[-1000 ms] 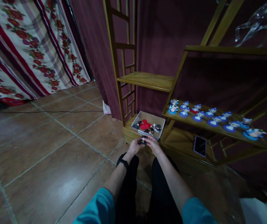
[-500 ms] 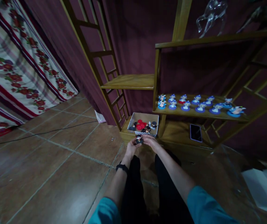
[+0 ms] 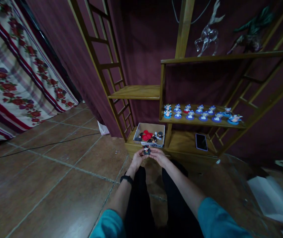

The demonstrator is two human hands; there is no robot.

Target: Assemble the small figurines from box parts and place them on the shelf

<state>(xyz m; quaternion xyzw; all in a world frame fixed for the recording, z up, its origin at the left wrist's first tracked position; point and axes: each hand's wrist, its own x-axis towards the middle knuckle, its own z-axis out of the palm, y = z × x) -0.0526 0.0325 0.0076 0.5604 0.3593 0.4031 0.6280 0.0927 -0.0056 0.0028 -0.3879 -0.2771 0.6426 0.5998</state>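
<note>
Between my two hands is a small figurine point(image 3: 146, 149) with dark hair in two buns, a red-and-black outfit and a dark round base. It stands upright, its face toward me. The fingers of my left hand point(image 3: 137, 158) are closed on the base from the left. My right hand point(image 3: 158, 156) grips the same base from the right with its fingertips. Just beyond my hands, an open cardboard box point(image 3: 153, 127) on the low shelf holds red round pieces point(image 3: 146, 135), dark bases and several more figurines point(image 3: 154, 138).
Two rows of small figurines point(image 3: 190, 115) on blue, purple and red bases stand on the wooden shelf point(image 3: 205, 123). Below lies a phone point(image 3: 201, 142). A clear glass deer point(image 3: 207, 38) and a dark horse-like statue point(image 3: 250, 36) stand higher up. A cable point(image 3: 57, 144) crosses the tiled floor.
The view has shifted up and to the right, so shelf and box appear lower and further left. My hands still hold the figurine, the right fingers now closer around its base.
</note>
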